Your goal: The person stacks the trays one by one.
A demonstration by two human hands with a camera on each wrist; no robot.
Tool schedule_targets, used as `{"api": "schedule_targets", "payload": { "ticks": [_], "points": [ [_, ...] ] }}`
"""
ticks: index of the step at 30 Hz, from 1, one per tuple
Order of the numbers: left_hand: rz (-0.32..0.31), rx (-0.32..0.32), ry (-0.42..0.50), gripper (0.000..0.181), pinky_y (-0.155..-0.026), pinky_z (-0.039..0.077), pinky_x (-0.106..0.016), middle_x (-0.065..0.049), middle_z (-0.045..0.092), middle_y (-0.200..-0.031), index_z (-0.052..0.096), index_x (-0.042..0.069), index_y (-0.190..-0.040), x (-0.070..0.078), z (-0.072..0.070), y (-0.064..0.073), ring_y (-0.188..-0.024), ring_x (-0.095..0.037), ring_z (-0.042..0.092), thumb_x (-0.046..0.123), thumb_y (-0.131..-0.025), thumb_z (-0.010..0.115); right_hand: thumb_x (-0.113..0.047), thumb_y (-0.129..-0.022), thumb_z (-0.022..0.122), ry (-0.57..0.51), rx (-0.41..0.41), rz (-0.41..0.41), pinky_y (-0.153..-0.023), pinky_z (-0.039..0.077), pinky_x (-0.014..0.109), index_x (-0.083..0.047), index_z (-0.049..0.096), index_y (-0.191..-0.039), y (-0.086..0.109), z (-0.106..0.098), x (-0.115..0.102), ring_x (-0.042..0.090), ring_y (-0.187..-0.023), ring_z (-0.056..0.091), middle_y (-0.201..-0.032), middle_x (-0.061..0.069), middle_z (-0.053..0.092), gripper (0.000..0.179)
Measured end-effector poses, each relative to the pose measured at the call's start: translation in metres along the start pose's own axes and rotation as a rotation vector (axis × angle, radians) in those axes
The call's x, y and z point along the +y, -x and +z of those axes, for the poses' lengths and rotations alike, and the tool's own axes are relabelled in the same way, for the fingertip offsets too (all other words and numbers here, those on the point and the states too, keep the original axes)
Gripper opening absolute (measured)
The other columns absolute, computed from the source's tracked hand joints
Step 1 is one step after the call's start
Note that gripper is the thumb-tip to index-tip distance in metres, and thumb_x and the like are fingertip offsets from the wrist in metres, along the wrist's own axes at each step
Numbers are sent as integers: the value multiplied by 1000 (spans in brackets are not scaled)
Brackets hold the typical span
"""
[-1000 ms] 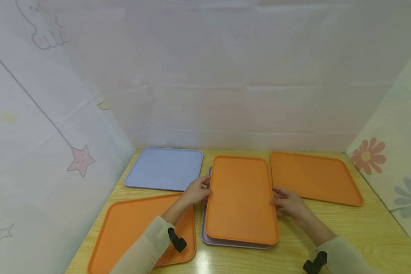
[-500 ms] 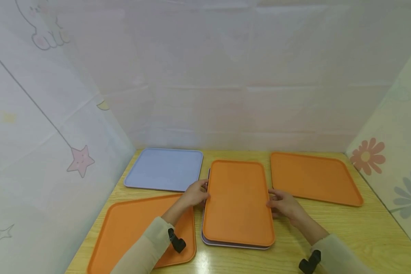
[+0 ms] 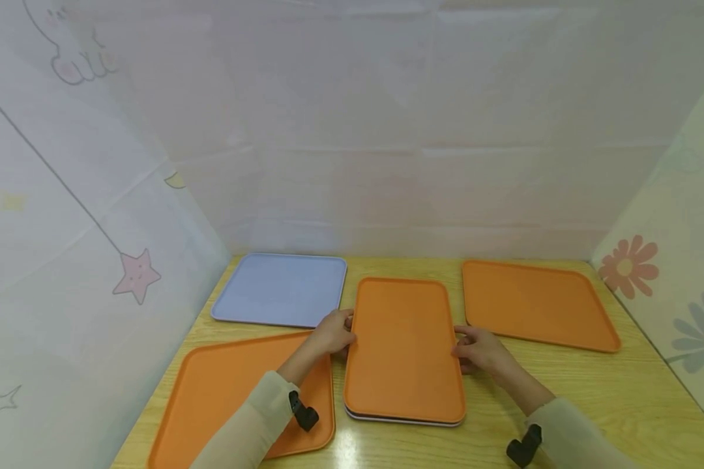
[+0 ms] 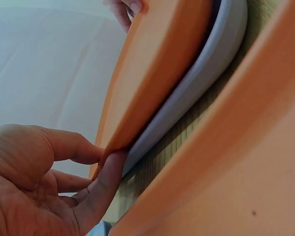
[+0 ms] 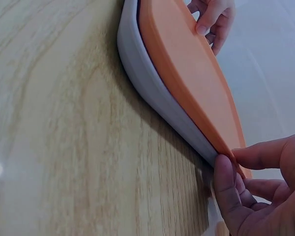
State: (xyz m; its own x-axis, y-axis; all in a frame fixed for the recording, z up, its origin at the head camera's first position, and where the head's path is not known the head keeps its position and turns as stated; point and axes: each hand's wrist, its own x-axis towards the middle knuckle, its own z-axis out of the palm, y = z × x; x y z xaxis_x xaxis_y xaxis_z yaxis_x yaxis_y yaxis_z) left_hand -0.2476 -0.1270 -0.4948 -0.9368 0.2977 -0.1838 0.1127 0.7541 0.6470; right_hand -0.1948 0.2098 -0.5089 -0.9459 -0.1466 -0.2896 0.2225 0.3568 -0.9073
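Note:
An orange rectangular tray [image 3: 405,352] lies lengthwise at the middle of the table, on top of a lavender tray [image 5: 146,88] that is nearly all hidden beneath it. My left hand [image 3: 333,333] pinches the orange tray's left rim between thumb and fingers. On the opposite side, my right hand [image 3: 484,353] pinches the right rim the same way. Both wrist views show a thin dark gap between the orange rim and the pale rim under it. In the left wrist view, the left thumb [image 4: 110,172] presses along the orange tray's outer edge.
A second orange tray [image 3: 234,384] lies at front left under my left forearm. Behind it is a periwinkle-blue tray [image 3: 284,286]. Another orange tray [image 3: 540,303] lies at back right. Pale printed sheets [image 3: 352,130] wall the wooden table [image 3: 592,397] on three sides.
Both hands have brought the orange tray slightly left and down, from offset over the lavender tray to lined up on it. The other trays stay put.

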Motion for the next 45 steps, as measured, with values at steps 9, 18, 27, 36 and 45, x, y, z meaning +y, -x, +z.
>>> {"api": "schedule_targets", "payload": {
  "ticks": [9,18,27,36,45],
  "points": [
    [-30,-44,2,68,-79,58,-36,-19,67,-120,39,-7,-151,1,-1,3,-95,-24,70,-2,-89,66,2,-90,68,60,-2,-9,-65,61,41,11,38,-149,-4,2,-1,20,-71,64,-93,13,60,67],
    [-70,-73,73,65,-71,57,-36,-23,62,-129,36,-7,-151,4,-3,8,-108,-30,65,-2,-92,64,-1,-91,70,95,-32,-39,-68,60,41,12,36,-149,-3,0,-5,21,-73,65,-94,14,61,69],
    [-57,-99,195,66,-63,60,-42,-26,61,-129,30,-8,-152,-4,1,9,-98,-32,69,-5,-93,60,-8,-100,60,54,-7,-37,-78,60,43,14,29,-151,1,-38,-3,30,-90,70,-115,25,63,64],
    [-76,-98,230,64,-61,60,-41,-28,58,-133,29,-6,-153,-8,3,8,-100,-32,68,-4,-95,56,-17,-107,51,146,100,-64,-90,58,44,15,22,-152,8,-113,9,42,-113,62,-138,39,45,63],
    [-85,-92,230,62,-60,60,-41,-28,58,-132,30,-5,-153,-5,0,10,-91,-29,69,-3,-96,54,-21,-108,48,244,163,-55,-83,60,32,19,13,-151,7,-189,29,27,-102,68,-143,49,28,69]
  ]
}}
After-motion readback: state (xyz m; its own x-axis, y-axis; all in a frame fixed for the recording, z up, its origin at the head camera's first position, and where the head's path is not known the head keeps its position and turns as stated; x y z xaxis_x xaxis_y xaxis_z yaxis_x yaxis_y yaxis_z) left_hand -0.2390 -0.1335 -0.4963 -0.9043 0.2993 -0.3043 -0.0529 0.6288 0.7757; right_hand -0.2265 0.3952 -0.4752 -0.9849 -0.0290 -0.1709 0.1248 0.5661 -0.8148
